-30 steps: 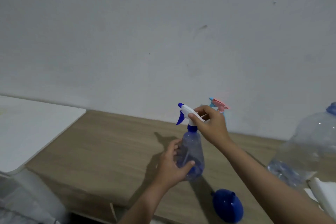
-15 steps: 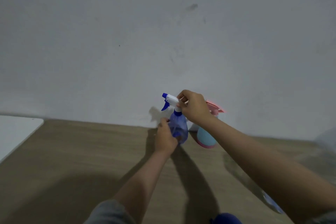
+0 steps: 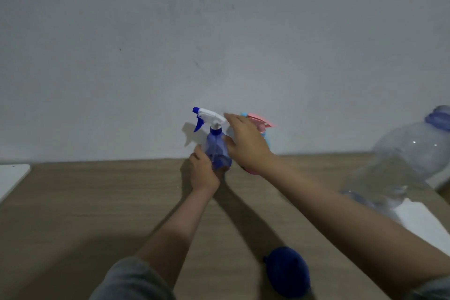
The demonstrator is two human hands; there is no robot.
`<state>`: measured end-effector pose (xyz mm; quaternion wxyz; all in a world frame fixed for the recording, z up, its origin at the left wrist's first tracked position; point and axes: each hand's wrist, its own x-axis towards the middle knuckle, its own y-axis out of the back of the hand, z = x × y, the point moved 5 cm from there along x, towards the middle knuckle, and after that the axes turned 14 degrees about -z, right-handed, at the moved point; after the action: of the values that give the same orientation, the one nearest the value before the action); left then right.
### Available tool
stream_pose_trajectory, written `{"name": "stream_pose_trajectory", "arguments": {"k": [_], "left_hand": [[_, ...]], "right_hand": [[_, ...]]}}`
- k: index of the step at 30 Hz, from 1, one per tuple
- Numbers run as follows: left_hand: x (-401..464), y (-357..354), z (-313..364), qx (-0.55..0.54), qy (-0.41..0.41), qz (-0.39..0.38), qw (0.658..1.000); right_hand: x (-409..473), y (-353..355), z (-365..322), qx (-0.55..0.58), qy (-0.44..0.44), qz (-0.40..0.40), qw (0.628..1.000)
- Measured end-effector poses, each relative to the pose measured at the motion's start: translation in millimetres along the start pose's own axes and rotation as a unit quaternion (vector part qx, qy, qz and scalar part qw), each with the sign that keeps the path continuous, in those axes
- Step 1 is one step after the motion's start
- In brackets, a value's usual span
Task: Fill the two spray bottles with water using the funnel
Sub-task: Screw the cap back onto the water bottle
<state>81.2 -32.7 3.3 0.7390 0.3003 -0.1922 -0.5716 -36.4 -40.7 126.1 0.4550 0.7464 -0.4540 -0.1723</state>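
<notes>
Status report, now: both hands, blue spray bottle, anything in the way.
Left hand grips blue spray bottle at base, upright, sprayer head on. Right hand open beside it, no grip. Funnel idle on table. Pink spray bottle behind right hand.

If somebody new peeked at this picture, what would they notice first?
Probably the blue spray bottle with its white trigger top, standing by the wall in the middle while the left hand holds its base. The right hand is spread open beside it, half hiding a pink and blue spray bottle. A big clear water jug looms at the right.
</notes>
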Motion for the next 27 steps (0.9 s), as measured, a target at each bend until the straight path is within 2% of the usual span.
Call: {"name": "stream_pose_trajectory", "arguments": {"k": [3,6,8,13,16,18,20,22,24,27], "left_hand": [[-33,1,14,0.007,-0.003,0.024,1.000],[-71,-10,40,-0.015,-0.053,0.007,0.998],[-98,-24,65,-0.025,-0.093,-0.024,0.995],[-151,-70,135,-0.070,-0.163,-0.151,0.972],[-163,-98,171,-0.092,-0.192,-0.187,0.959],[-165,-113,192,-0.098,-0.195,-0.181,0.959],[-167,-125,212,-0.114,-0.198,-0.169,0.959],[-167,-137,227,-0.125,-0.198,-0.153,0.960],[-166,-146,234,-0.137,-0.195,-0.132,0.962],[-164,-153,233,-0.164,-0.197,-0.071,0.964]], "right_hand": [[-66,10,12,0.017,0.006,0.000,1.000],[-138,7,51,0.003,-0.034,-0.043,0.998],[-187,5,85,-0.007,-0.082,-0.063,0.995],[-281,17,170,-0.021,-0.222,-0.052,0.973],[-303,4,205,-0.086,-0.270,-0.147,0.948],[-305,-9,216,-0.106,-0.265,-0.197,0.938],[-302,-18,218,-0.108,-0.234,-0.211,0.943],[-303,-17,221,-0.075,-0.207,-0.196,0.955],[-305,0,224,0.011,-0.203,-0.144,0.968],[-302,66,215,0.124,-0.156,0.027,0.980]]}}
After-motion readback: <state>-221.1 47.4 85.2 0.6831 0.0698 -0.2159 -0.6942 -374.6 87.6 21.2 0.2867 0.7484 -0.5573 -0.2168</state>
